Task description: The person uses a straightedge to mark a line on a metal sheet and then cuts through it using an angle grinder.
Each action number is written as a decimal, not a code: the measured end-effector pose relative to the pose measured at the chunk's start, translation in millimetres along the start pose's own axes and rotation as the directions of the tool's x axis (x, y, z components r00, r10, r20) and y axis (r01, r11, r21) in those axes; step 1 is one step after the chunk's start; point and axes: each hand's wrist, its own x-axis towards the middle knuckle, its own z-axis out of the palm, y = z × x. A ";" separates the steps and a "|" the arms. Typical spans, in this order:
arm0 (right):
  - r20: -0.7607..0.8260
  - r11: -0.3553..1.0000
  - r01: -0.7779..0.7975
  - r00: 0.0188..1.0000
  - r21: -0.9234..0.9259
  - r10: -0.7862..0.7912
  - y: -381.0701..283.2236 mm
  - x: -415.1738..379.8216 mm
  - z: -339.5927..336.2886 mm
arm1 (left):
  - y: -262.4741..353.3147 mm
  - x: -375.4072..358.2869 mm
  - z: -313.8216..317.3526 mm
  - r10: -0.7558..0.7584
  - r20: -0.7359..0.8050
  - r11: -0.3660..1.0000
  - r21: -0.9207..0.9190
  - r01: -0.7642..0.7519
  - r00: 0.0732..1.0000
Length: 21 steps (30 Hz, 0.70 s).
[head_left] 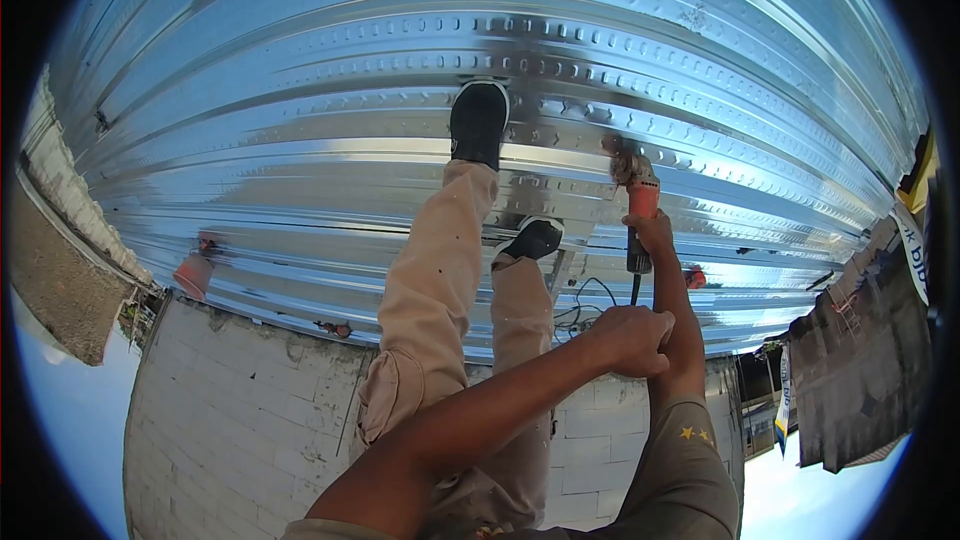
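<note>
The disc end of the orange-bodied angle grinder [637,195] is blurred and hard to read. The right hand [652,232] is wrapped around its grip, tool against the ribbed shiny corrugated metal sheeting [300,90]. The left hand [632,338], curled closed, clasps the right forearm, beside a black cord [580,315].

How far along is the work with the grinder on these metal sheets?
Done: the ribbed metal sheets already lie side by side, and the person stands on them. In hand: the right hand presses an orange grinder against a rib, while the left hand grips the right forearm. Left: no finished cut shows beside the tool, so this spot looks barely begun.
</note>
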 end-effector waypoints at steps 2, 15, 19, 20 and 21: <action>-0.004 1.000 0.018 1.000 0.016 -0.018 2.0 1.7 0.3 | -0.9 0.4 1.3 0.001 -0.004 1.000 0.001 -0.001 1.000; -0.049 0.996 0.052 0.998 0.073 -0.048 4.2 9.4 0.6 | 2.1 2.3 2.1 -0.007 0.015 1.000 0.001 0.007 1.000; -0.059 0.992 0.086 0.995 0.097 -0.080 -9.7 9.3 -2.7 | 1.8 3.6 -1.0 -0.023 0.019 1.000 0.016 0.023 1.000; -0.067 0.993 0.082 0.995 0.085 -0.077 -13.1 7.6 -3.7 | 1.8 3.2 -0.7 -0.021 0.020 1.000 0.018 0.021 1.000; -0.069 0.993 0.084 0.995 0.086 -0.078 -13.9 7.7 -3.7 | 1.6 2.6 -1.0 -0.015 0.016 1.000 0.021 0.015 1.000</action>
